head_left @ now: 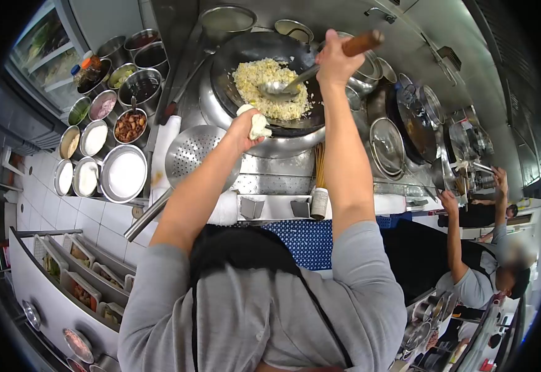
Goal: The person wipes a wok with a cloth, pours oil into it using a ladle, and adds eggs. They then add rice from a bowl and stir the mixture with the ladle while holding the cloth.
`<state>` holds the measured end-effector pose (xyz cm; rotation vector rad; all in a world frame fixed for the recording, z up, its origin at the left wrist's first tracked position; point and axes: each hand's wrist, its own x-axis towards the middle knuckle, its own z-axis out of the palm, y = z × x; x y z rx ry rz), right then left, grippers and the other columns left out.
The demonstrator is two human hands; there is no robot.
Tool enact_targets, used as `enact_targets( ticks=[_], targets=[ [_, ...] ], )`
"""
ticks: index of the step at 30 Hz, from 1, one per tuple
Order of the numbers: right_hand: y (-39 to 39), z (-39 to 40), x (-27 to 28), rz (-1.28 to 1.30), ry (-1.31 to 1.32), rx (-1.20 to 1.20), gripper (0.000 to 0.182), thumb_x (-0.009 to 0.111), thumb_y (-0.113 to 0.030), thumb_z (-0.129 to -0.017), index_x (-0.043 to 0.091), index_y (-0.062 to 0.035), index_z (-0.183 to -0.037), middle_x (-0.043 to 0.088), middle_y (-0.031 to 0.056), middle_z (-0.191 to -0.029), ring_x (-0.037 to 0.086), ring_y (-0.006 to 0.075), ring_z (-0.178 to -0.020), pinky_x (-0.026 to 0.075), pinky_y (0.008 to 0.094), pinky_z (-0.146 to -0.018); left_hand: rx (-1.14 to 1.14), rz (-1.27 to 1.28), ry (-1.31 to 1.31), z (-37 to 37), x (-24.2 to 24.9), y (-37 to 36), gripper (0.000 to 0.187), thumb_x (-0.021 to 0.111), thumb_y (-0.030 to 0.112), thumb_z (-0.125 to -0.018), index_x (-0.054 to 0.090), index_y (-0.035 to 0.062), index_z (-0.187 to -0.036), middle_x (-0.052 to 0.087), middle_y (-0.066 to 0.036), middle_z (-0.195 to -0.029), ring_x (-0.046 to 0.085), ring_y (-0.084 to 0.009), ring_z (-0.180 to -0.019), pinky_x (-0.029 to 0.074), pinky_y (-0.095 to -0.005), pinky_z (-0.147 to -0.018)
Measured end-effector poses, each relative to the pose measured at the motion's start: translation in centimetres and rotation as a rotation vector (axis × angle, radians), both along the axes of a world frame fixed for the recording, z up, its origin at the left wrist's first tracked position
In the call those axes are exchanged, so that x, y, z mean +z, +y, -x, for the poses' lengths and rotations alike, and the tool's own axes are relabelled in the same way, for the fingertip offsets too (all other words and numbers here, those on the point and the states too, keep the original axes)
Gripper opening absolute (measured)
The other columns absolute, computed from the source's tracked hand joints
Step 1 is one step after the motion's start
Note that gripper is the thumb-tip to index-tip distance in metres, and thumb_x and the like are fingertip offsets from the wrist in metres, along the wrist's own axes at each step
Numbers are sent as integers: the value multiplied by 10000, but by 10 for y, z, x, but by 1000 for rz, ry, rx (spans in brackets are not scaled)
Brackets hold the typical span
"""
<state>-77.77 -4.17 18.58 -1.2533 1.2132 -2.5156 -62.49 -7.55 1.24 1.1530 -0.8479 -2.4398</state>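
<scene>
A dark wok [230, 59] sits on the stove with fried rice [255, 77] in it. My right hand [338, 61] is wrapped round the wooden handle of a metal ladle [276, 92], whose bowl rests in the rice. At the wok's near left edge, my left hand [245, 131] is closed round a pale folded cloth [259, 126]. Below my left forearm lies a perforated strainer [190, 152], its handle pointing down and left.
Metal containers of ingredients, one with white powder [124, 173], stand at the left. Bamboo sticks [319, 164] are near the counter's front. A co-worker [469, 266] stands at the right by another wok [416, 130]. Food bins [84, 279] are at the lower left.
</scene>
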Motion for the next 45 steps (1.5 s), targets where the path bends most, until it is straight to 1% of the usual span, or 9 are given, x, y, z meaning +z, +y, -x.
enact_targets(
  ticks=[7, 15, 19, 23, 27, 31, 33, 37, 45],
  targets=[
    [-45, 23, -52, 13, 194, -103, 353, 680, -97, -830, 407, -77, -607, 461, -1, -501, 482, 96, -420, 384, 253, -419, 4, 85, 113, -45, 6, 46, 397, 765, 207, -761, 598, 51, -1087, 673, -78, -894, 676, -214, -802, 560, -364, -665],
    [0, -36, -12, 17, 165, 156, 369, 645, -105, -880, 377, -100, -627, 393, -4, -463, 341, 105, -344, 340, 292, -364, -88, 1850, -140, -60, 44, 58, 471, 793, 194, -570, 617, 10, -966, 493, -208, -1283, 475, -361, -1209, 413, -454, -996],
    [-22, 17, -1, -151, 56, -173, 287, 661, -60, -835, 451, -76, -640, 467, 39, -497, 418, 137, -360, 368, 307, -379, -290, 1940, -181, -50, 25, 56, 505, 791, 225, -566, 616, -23, -970, 386, -230, -1394, 306, -410, -1352, 279, -485, -1128],
    [29, -27, 51, -104, -13, -43, 334, 656, -28, -826, 404, -86, -615, 401, 25, -453, 384, 126, -339, 324, 290, -347, -328, 1882, -171, -50, 25, 55, 520, 799, 230, -567, 612, -34, -974, 385, -231, -1396, 274, -413, -1370, 241, -504, -1148],
    [11, -31, -50, 79, -94, -60, 358, 635, -12, -839, 364, -104, -624, 394, 18, -459, 381, 127, -341, 363, 301, -370, -337, 1892, -214, -49, 28, 60, 533, 792, 236, -569, 607, -15, -1002, 379, -234, -1397, 256, -425, -1371, 257, -506, -1138],
    [11, 3, 37, -161, -111, -241, 317, 675, -79, -813, 417, -94, -630, 435, 7, -480, 427, 126, -347, 350, 281, -337, -77, 1679, 77, -65, 20, 66, 551, 782, 183, -583, 591, -41, -1049, 473, -259, -1310, 439, -411, -1256, 365, -478, -1058],
    [47, 10, 58, -133, -101, -29, 332, 670, -79, -826, 402, -99, -631, 429, 9, -487, 379, 119, -341, 334, 278, -332, 8, 1060, 51, -71, 17, 73, 476, 787, 239, -704, 597, -1, -1069, 679, -146, -947, 681, -247, -863, 536, -376, -795],
    [49, 18, -38, 37, -154, -199, 339, 598, -27, -863, 350, -123, -653, 389, 11, -484, 351, 131, -365, 349, 320, -356, 82, 152, 124, -43, 19, 40, 509, 551, 553, -894, 605, 67, -1033, 675, -78, -853, 685, -193, -768, 574, -361, -643],
    [51, 72, 19, 81, -63, -303, 303, 647, -58, -832, 428, -115, -629, 421, 8, -494, 385, 132, -353, 324, 311, -330, 6, -103, 122, 7, 7, -1, 209, 556, 338, -901, 581, 134, -934, 645, -49, -802, 660, -228, -712, 554, -417, -560]
  ],
)
